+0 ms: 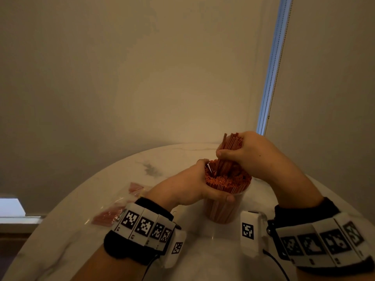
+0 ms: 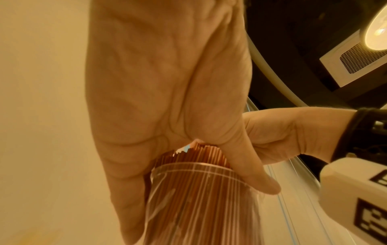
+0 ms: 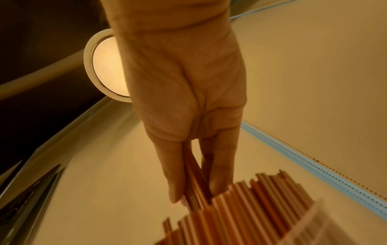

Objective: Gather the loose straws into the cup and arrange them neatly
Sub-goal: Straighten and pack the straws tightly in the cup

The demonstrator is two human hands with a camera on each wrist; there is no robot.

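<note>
Head view: clear cup (image 1: pixel 223 209) is standing upright on the white marble desk (image 1: pixel 194 250), packed with red straws (image 1: pixel 227 179) whose tops are sticking out above the rim. Left hand (image 1: pixel 182 189) is wrapping around the straw tops just above the rim, thumb lying across the near side, fingers curling round the far side, so it is grasping the straws in the cup. Right hand (image 1: pixel 249 155) is sitting above the cup, clenching a smaller raised bundle (image 1: pixel 231 142) whose lower ends are dipping among the packed straws. A clear plastic wrapper (image 1: pixel 113 211) with reddish contents is lying on the desk to the left, apart from the cup.

Left wrist view: left hand (image 2: pixel 167 82) is pressing its palm side against the straws (image 2: pixel 199 154), thumb (image 2: pixel 251 174) reaching down over the cup (image 2: pixel 199 199) rim. Right hand (image 2: pixel 282 132) is showing just behind the thumb.

Right wrist view: right hand (image 3: pixel 184 91) is pinching a thin bundle (image 3: pixel 194 182) between thumb and fingers (image 3: pixel 222 174); the bundle is running down between them. The packed straws (image 3: pixel 251 207) are sitting just below the fingertips, blurred, with the cup (image 3: pixel 326 227) wall at the lower right.
</note>
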